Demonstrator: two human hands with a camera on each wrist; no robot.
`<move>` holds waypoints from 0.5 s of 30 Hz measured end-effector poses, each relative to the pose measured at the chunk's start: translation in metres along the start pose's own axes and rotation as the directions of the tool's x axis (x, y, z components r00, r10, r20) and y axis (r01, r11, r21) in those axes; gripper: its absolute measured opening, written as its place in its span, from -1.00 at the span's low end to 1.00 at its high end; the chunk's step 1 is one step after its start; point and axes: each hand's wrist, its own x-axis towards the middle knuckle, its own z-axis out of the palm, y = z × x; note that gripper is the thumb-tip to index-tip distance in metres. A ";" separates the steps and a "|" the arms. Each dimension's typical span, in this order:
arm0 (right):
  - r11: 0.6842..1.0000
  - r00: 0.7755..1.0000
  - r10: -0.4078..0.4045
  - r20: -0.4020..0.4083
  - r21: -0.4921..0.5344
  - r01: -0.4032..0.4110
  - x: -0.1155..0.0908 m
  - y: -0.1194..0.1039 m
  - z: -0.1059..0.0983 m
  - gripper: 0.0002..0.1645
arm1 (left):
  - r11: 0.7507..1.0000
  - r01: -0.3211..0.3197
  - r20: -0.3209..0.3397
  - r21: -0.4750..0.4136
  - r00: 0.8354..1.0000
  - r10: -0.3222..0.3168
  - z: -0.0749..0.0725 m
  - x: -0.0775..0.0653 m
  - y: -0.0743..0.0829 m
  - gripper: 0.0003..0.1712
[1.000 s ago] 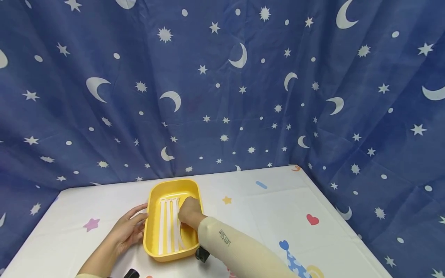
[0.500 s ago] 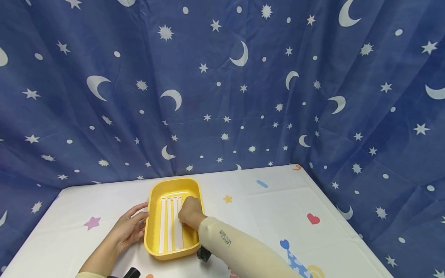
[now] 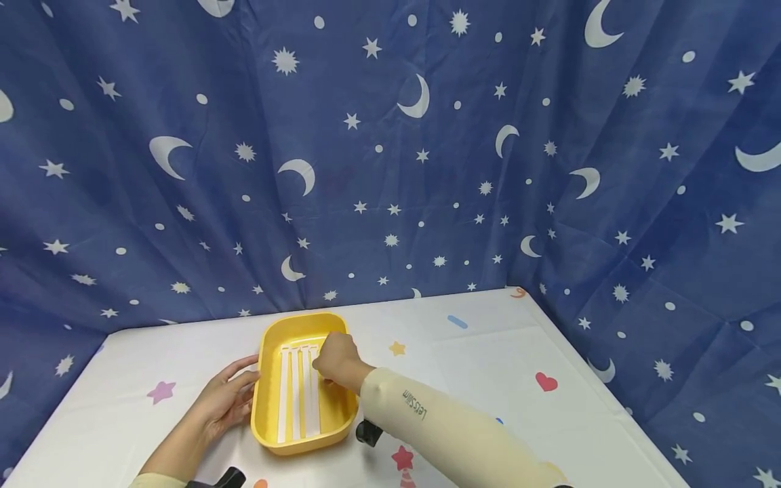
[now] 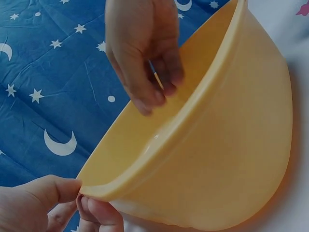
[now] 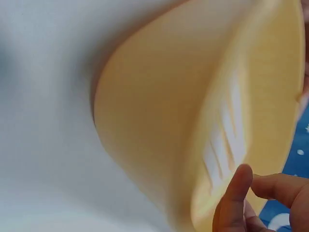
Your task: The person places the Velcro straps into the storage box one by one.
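A yellow oblong tray [image 3: 265, 407] with rounded corners and raised walls stands on the table. Several flat white strips [image 3: 297, 393] lie lengthwise side by side on its floor, close together at the right. At the tray's left wall, my left hand [image 3: 224, 403] pinches the rim; the left wrist view has the thumb [image 4: 63, 187] on top and curled fingers beneath. My right hand [image 3: 338, 359] hovers over the tray's right side, just right of the strips' upper ends. Its fingers hang loosely curled with nothing held between them, as the left wrist view shows.
The white tablecloth [image 3: 457, 366] carries printed stars, a heart and other shapes. A blue curtain [image 3: 390, 169] with moons and stars stands behind the table and along its right. Black wrist devices [image 3: 368, 432] are on both arms.
The rightmost strip, bent out to the right a second ago, now lies straight against its neighbour. My right hand has let go and lifted up and away; my left hand stays at the rim.
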 end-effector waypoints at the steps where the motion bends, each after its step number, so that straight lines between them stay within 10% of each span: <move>1: 1.000 1.000 -0.018 0.007 0.015 0.018 -0.001 0.001 -0.005 -0.44 | 1.000 0.003 -0.001 0.002 1.000 -0.003 0.000 0.000 -0.001 -0.33; 5: 0.996 0.996 -0.082 0.022 0.048 0.081 -0.001 0.007 -0.029 -0.87 | 0.999 0.005 -0.008 0.042 1.000 -0.005 -0.003 0.001 -0.003 -0.30; 9: 0.993 0.994 -0.109 -0.031 0.036 0.110 0.004 0.020 -0.055 -0.80 | 0.966 -0.028 -0.072 0.255 0.996 0.048 -0.006 0.001 0.001 -0.33; 15: 0.984 0.978 -0.180 -0.103 -0.012 0.180 0.004 0.051 -0.093 -0.81 | 0.745 -0.114 -0.114 0.657 0.962 0.247 -0.006 -0.004 0.011 -0.37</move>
